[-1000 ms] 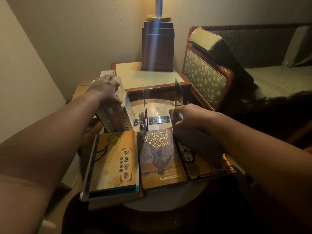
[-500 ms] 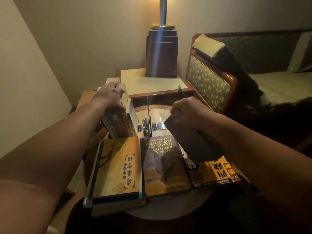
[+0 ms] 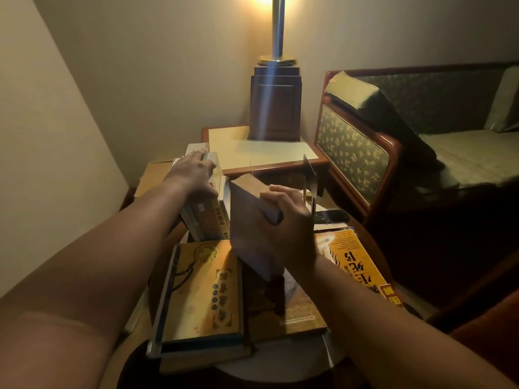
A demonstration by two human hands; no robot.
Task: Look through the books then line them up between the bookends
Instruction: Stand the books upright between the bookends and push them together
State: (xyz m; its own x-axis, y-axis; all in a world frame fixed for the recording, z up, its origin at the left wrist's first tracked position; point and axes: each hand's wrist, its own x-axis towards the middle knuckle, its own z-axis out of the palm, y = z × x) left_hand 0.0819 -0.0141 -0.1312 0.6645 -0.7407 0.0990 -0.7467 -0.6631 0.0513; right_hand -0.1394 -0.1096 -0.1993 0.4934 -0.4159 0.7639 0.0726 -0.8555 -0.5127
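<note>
fingers [image 3: 277, 191] of the right hand [image 3: 289, 223] curl round a brown book [image 3: 248, 228], held tilted on edge above the flat books [image 3: 202, 290] on the counter [image 3: 275, 363]. left hand [image 3: 193, 172] has got a grip on the standing books [image 3: 207, 220] right beside it.

I see a row of books [image 3: 206, 217] standing at the left, a brown book [image 3: 247, 220] held upright just beside it. Three yellowish books [image 3: 202, 290] lie flat in front; a thin bookend [image 3: 309, 175] stands rightward.
</note>
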